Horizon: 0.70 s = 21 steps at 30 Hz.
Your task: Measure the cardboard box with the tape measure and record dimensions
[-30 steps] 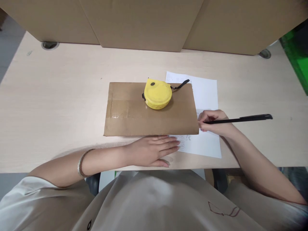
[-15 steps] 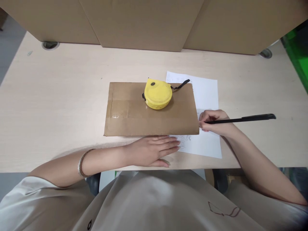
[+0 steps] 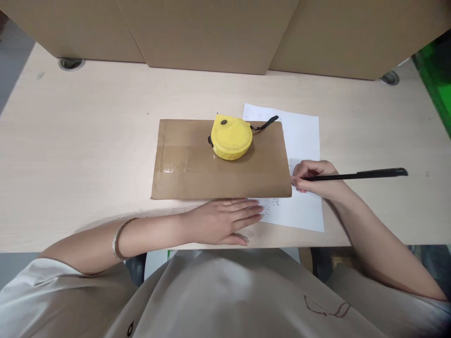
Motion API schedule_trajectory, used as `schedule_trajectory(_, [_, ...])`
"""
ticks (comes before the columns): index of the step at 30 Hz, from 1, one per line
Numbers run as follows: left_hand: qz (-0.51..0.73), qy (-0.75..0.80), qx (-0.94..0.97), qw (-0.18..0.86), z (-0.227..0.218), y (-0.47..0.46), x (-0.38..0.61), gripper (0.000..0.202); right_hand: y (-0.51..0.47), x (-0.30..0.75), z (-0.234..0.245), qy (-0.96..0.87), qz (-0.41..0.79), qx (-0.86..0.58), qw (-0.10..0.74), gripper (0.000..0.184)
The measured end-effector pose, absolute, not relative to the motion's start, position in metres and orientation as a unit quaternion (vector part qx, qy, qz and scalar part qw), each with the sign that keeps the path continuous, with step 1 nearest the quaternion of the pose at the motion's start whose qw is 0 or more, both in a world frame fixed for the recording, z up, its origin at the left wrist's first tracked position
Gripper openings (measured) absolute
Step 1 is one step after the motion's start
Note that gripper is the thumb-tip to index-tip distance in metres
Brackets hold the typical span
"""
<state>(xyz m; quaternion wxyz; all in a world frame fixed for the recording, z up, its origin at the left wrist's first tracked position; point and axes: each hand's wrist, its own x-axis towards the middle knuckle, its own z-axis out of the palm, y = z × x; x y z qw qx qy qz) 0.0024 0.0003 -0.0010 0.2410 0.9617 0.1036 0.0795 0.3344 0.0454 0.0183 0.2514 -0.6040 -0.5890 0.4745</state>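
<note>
My right hand [image 3: 313, 178] is closed around a black pen [image 3: 366, 175], whose back end points to the right. The pen's tip is hidden behind my fingers, by the right edge of a brown cardboard box [image 3: 190, 164]. Under that hand lies a white sheet of paper [image 3: 305, 141] with dark marks on it, partly covered by the cardboard. My left hand [image 3: 227, 220] rests flat with fingers stretched out, its fingertips on the paper's lower left part. On top of the cardboard sits a yellow tape measure [image 3: 231, 137] with a black wrist strap [image 3: 267, 123].
Tall cardboard panels [image 3: 207, 33] stand along the back of the pale wooden table [image 3: 88, 131]. Round cable holes show at the left [image 3: 71, 64] and right [image 3: 390, 78] near the panels. Something green [image 3: 431, 70] is at the far right.
The pen's back end has shifted very slightly to the right and down. My left hand, the cardboard and the tape measure stay in place; the view has moved a touch.
</note>
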Motion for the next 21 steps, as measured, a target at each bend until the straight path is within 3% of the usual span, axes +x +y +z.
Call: schedule_trajectory(21, [0.049,0.107,0.964,0.24,0.0012,0.0002,0.0043,0.072,0.0439,0.3376,0.018,-0.581,0.474,-0.61,0.256,0.052])
